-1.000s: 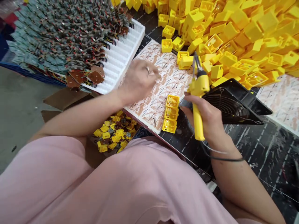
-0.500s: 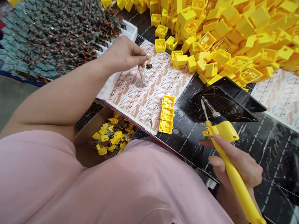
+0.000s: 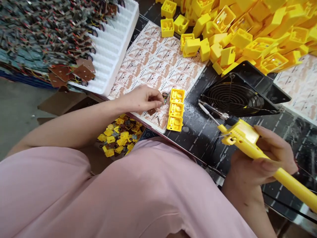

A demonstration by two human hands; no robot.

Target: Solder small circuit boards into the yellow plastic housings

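Observation:
My left hand is closed in a pinch over the patterned sheet. Its fingertips grip a small circuit board, brown, with a round black part showing beyond the fingers; the rest is hidden. Just right of the fingertips, three open yellow plastic cases form a row at the sheet's edge. My right hand wraps round a yellow soldering gun with a thin feed tube beside its metal tip. That tip points left, in front of a black fan, apart from the cases.
Yellow housings are heaped at the back right. At the left, a white foam tray bears many circuit boards with wires. Below the bench edge, a box holds small yellow parts. A patterned sheet covers part of the black mat.
My left hand has come down toward me, bringing the small part beside the yellow cases. My right hand has turned the soldering gun, its tip now lying farther left. The view has shifted slightly.

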